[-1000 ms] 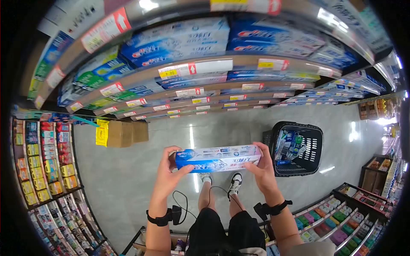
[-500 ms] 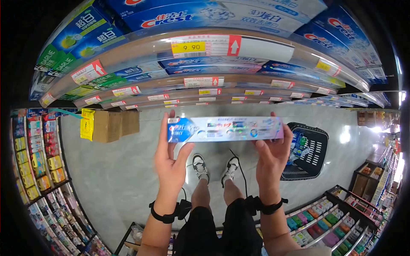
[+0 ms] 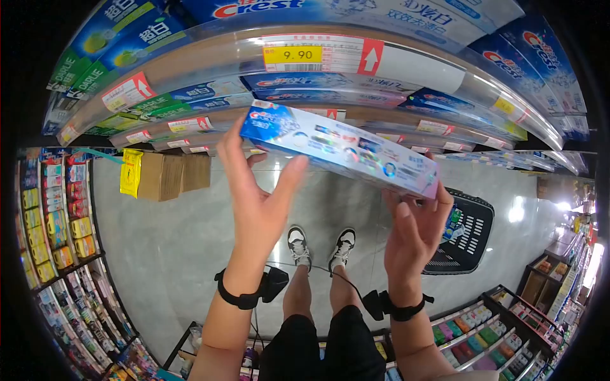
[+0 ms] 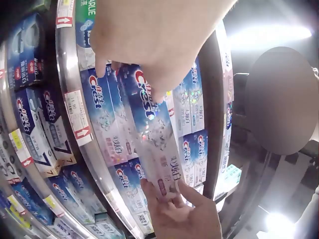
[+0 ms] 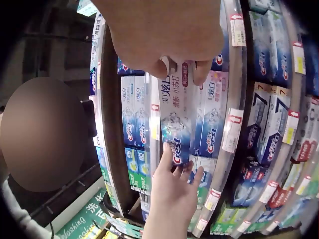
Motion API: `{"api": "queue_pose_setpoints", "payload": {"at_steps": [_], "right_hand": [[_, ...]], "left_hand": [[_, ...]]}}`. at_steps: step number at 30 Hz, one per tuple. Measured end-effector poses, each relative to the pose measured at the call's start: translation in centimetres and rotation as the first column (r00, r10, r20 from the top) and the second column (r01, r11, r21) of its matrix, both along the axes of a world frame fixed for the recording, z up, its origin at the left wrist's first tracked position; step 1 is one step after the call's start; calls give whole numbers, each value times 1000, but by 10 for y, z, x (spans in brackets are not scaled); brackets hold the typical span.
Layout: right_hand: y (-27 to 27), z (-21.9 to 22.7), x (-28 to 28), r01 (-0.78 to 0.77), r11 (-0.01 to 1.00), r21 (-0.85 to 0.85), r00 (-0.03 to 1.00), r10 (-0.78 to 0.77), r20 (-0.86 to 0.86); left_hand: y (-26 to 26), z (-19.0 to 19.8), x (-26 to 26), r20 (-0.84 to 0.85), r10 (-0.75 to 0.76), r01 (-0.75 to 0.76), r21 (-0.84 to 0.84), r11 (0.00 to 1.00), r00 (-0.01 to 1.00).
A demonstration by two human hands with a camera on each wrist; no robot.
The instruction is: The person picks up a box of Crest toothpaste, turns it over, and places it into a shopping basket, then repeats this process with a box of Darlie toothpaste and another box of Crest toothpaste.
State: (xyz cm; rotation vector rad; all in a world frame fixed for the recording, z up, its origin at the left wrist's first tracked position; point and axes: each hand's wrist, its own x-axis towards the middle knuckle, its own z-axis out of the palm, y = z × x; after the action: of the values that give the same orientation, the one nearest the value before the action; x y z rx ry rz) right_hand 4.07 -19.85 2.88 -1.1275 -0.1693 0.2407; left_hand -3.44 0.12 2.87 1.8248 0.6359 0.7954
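A long toothpaste box (image 3: 343, 146), marked Crest with a blue left end and a white printed side, is held between both hands in front of the shelf. It slants down to the right in the head view. My left hand (image 3: 254, 203) grips the blue end, thumb at the near edge and fingers on the far side. At the pale right end, my right hand (image 3: 416, 238) holds the box with fingertips around the corner. The left wrist view shows the large face of the toothpaste box (image 4: 158, 144), with the right hand (image 4: 187, 216) pinching its lower end.
Shelves (image 3: 190, 51) of toothpaste boxes with price tags rise right ahead. A black basket (image 3: 476, 235) with packages stands on the floor to the right. Cardboard boxes (image 3: 162, 178) with a yellow packet lie to the left. More stocked shelving (image 3: 470, 346) is behind the legs.
The box has been turned to show another side, lifted toward the shelf, and tilted with its left end higher. Both hands stay on its ends. The head view has come nearer the shelf.
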Motion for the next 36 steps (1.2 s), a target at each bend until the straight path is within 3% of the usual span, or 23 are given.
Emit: {"api": "queue_pose_setpoints", "payload": {"at_steps": [11, 20, 26, 36], "right_hand": [[6, -1, 34, -26, 937, -347, 992, 68, 110], [24, -17, 55, -48, 943, -328, 973, 118, 196], [34, -9, 59, 23, 939, -342, 969, 63, 240], [40, 2, 58, 67, 923, -379, 950, 57, 307]], "left_hand": [[4, -14, 2, -6, 9, -10, -121, 993, 1000], [-8, -13, 5, 79, 91, -73, -208, 975, 993], [-5, -11, 14, 129, 20, 3, -176, 984, 991], [2, -4, 14, 154, 35, -8, -174, 985, 987]]}}
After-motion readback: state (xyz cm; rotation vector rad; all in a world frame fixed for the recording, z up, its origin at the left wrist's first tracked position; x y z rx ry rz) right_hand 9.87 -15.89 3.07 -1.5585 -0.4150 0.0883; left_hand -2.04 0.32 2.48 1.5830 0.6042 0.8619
